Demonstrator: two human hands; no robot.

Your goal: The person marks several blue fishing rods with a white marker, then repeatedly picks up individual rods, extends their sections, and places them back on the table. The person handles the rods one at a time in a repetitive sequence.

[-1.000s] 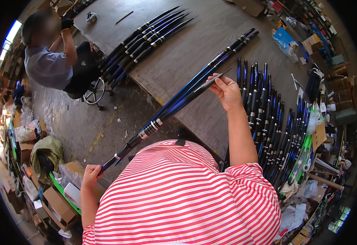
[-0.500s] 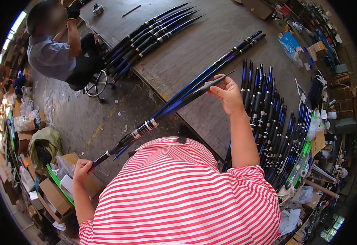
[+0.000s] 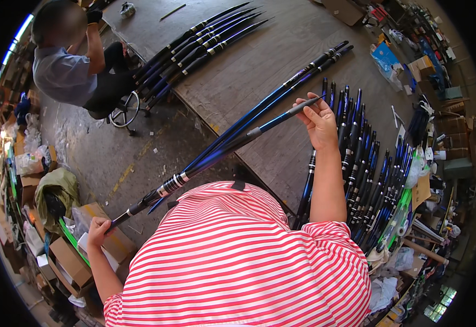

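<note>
A blue-black telescopic fishing rod (image 3: 171,184) with silver rings slants across in front of me. My left hand (image 3: 98,231) is closed around its thick end at the lower left. My right hand (image 3: 321,124) pinches its thin end at the upper right, the dark tip poking out past the fingers. Between the hands, part of a slimmer blue section stands out beyond a grey joint. Two more blue fishing rods (image 3: 298,77) lie side by side on the table just behind it, their lower ends partly covered by the held one.
Many dark-blue rods (image 3: 358,141) stand in rows at the right. Another bundle of rods (image 3: 200,46) rests on the table (image 3: 238,65) at the back. A seated person (image 3: 66,65) is at the upper left. Cardboard boxes (image 3: 70,261) and plastic bags crowd the left.
A slimmer section of the rod has been drawn out. My right hand has moved right with the tip, and my left hand has shifted slightly left and down with the thick end.
</note>
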